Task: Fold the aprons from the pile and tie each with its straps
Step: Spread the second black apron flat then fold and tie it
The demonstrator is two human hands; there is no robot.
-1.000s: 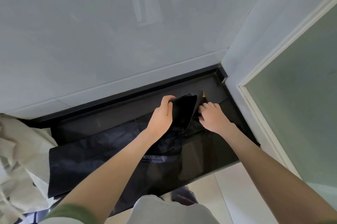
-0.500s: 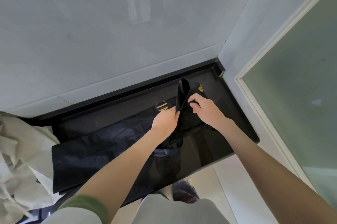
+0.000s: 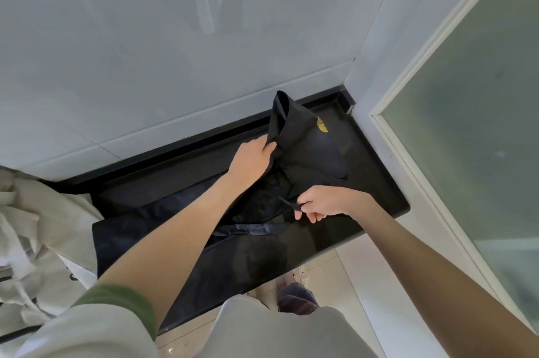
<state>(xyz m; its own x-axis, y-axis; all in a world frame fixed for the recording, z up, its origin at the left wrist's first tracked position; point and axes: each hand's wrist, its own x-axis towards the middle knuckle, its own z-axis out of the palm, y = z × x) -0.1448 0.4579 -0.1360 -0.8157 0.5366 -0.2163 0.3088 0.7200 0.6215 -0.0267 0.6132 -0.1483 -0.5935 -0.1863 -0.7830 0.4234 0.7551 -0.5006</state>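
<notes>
A black apron [image 3: 306,150] with a yellow logo lies spread along the dark counter [image 3: 376,191]. Its upper part is lifted up off the surface. My left hand [image 3: 252,160] grips the raised left edge of that part. My right hand [image 3: 320,203] pinches a thin black strap [image 3: 287,203] of the apron near the counter's front. The apron's long lower part [image 3: 163,229] stretches flat to the left under my left forearm.
A heap of beige aprons [image 3: 32,241] sits at the left end of the counter. A grey wall rises behind the counter. A frosted glass door [image 3: 472,124] in a white frame stands to the right. Light floor tiles [image 3: 350,279] show below the counter's edge.
My left hand has lifted the apron's upper part higher and further back. My right hand has left the fold, moved nearer to me and taken hold of a strap.
</notes>
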